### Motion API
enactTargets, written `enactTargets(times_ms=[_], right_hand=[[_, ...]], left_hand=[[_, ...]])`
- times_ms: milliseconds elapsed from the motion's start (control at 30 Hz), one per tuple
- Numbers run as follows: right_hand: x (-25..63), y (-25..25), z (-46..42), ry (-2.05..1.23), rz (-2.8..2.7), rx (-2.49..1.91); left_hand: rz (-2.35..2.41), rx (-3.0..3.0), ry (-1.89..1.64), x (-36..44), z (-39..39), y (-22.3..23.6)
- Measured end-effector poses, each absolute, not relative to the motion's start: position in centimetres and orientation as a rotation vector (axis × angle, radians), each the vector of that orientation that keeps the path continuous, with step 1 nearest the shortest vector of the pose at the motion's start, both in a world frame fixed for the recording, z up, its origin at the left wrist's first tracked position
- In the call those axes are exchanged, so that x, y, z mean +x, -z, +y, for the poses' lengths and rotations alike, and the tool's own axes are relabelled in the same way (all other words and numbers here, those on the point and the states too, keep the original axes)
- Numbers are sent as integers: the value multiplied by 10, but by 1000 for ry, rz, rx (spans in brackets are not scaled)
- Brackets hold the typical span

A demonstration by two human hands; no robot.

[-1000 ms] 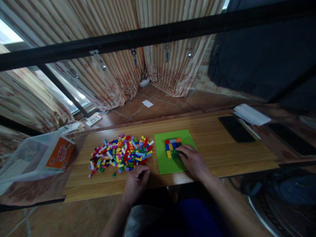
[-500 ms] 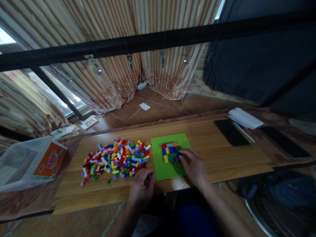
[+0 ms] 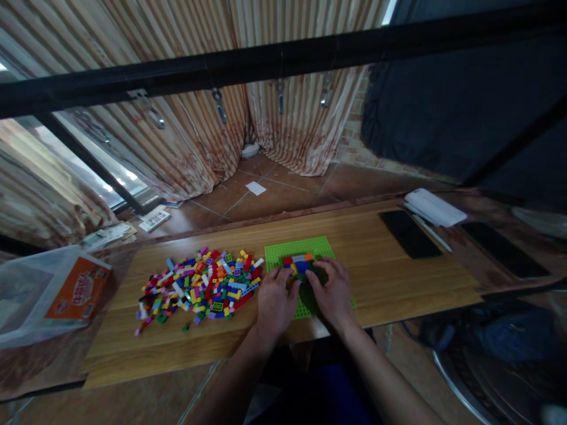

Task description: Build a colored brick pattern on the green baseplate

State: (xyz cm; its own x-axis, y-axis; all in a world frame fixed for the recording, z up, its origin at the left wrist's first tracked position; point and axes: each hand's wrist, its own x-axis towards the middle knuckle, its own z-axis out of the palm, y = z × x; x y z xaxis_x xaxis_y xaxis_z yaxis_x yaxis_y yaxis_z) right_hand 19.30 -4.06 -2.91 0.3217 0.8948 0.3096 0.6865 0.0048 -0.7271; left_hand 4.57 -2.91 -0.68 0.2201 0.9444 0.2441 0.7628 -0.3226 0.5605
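Note:
A green baseplate (image 3: 275,245) lies on the wooden table, with a block of toy bricks (image 3: 303,265) built up near its middle. Red, grey and orange bricks form its far row, and blue and yellow ones show behind my fingers. My left hand (image 3: 277,298) grips the block's left side, fingers curled over its edge and thumb at the near side. Opposite it, my right hand (image 3: 331,292) grips the right side in the same way. Between them the hands cover much of the block's near part. A heap of loose toy bricks (image 3: 199,286) in many colours lies left of the baseplate.
At the table's left stands a clear plastic box (image 3: 33,271) with an orange label. A black phone (image 3: 410,234), a white pen (image 3: 433,233) and a white object (image 3: 436,206) lie on the right. A dark bar (image 3: 248,68) with metal hooks crosses beyond the table.
My left hand has moved right from beside the loose bricks onto the block's left side. My right hand stays at its right side. The view has shifted slightly.

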Motion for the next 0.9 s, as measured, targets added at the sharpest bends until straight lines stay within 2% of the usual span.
enactTargets(times_ms=[533,900], right_hand=[[189,27,-39,-299,-1395,-1820],[179,26,-39,-303,-1417,-1899]], left_hand=[[1507,2050,-831,49,-24,8],[1654,2027,-625,56,-20,-1]])
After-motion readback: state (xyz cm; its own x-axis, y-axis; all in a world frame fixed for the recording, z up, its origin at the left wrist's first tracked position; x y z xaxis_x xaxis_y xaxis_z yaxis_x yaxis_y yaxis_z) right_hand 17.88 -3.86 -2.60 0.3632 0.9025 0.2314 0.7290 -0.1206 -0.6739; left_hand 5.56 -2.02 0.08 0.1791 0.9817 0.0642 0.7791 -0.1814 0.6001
